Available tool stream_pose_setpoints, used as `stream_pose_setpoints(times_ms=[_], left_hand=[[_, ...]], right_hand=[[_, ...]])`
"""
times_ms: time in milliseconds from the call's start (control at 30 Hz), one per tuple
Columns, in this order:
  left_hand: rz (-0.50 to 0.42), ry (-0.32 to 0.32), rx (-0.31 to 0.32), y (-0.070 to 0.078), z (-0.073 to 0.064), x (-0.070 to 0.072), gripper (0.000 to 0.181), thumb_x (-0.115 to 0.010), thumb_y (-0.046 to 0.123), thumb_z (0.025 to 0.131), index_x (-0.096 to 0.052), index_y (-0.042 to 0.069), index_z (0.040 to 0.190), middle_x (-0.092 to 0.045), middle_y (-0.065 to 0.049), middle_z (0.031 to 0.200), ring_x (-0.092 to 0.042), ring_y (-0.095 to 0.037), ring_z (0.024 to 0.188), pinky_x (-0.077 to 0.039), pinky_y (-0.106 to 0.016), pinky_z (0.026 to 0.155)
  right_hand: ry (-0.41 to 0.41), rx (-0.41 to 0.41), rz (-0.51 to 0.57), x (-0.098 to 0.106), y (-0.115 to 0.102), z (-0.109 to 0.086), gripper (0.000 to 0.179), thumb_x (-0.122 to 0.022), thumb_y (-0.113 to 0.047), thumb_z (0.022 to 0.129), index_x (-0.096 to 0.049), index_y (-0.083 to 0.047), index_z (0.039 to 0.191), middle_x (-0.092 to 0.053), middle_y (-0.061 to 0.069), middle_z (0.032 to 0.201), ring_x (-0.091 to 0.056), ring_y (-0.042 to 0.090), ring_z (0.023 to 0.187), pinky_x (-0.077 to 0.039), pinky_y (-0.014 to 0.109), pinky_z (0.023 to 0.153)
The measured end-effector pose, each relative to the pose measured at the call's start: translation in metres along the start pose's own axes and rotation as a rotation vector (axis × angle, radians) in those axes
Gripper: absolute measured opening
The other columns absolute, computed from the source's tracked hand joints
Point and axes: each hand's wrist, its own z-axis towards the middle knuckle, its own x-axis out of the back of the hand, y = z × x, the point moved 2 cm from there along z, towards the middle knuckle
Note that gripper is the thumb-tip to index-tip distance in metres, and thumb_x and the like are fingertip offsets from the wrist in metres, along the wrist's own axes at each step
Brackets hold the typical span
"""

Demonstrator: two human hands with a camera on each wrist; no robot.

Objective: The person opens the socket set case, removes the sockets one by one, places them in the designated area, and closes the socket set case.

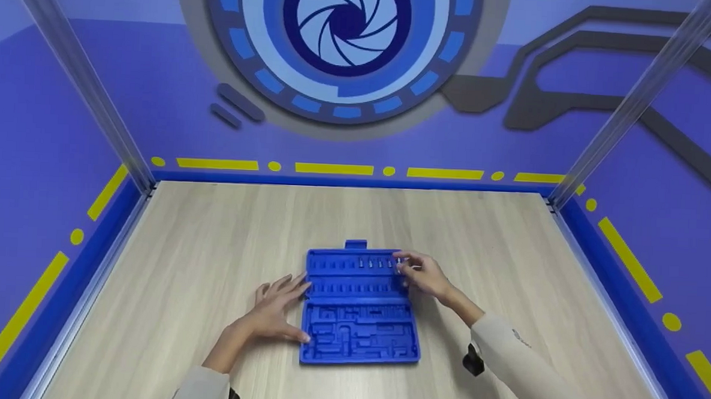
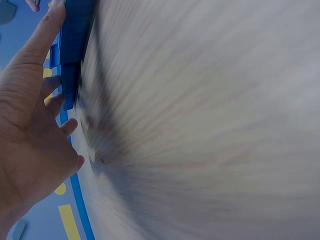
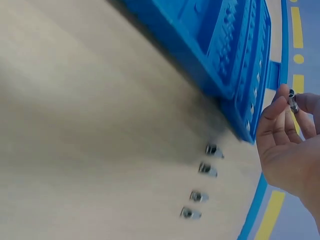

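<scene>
An open blue plastic socket case [image 1: 355,334] lies flat, its moulded compartments facing up. Small metal sockets [image 1: 375,263] stand in the right part of its far row. My right hand [image 1: 427,276] is over the far right corner of the case, pinching a small shiny socket [image 3: 293,101] between thumb and fingertips. At the case's left side is my left hand [image 1: 269,312], fingers spread and fairly straight. Its thumb touches the near half's edge, and its fingertips are right at the far half's edge.
Several loose metal sockets [image 3: 198,196] lie on the wooden table [image 3: 100,165] beside the case in the right wrist view. A latch tab [image 1: 356,244] sticks out from the far edge of the case. Blue panels [image 1: 345,154] enclose the table at the back and sides.
</scene>
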Motion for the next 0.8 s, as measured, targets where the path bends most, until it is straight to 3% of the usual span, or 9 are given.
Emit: stream_pose_setpoints(times_ms=[367, 800], left_hand=[[-0.004, -0.008, 0.009, 0.0, 0.0, 0.001, 0.123, -0.093, 0.055, 0.061, -0.035, 0.008, 0.159, -0.024, -0.017, 0.17, -0.019, -0.053, 0.152, -0.009, -0.081, 0.112], [-0.026, -0.019, 0.001, 0.003, -0.001, 0.002, 0.121, -0.093, 0.055, 0.063, -0.035, 0.007, 0.159, -0.023, -0.017, 0.17, -0.018, -0.054, 0.152, -0.007, -0.082, 0.111]], right_hand=[[-0.041, -0.019, 0.047, 0.038, 0.015, -0.017, 0.049, -0.066, -0.004, 0.097, -0.05, 0.009, 0.143, -0.062, 0.032, 0.112, -0.065, 0.015, 0.075, -0.053, 0.023, 0.061], [-0.035, -0.021, -0.098, 0.08, 0.038, -0.032, 0.049, -0.068, -0.006, 0.097, -0.052, 0.016, 0.138, -0.069, 0.03, 0.106, -0.066, 0.015, 0.072, -0.05, 0.021, 0.058]])
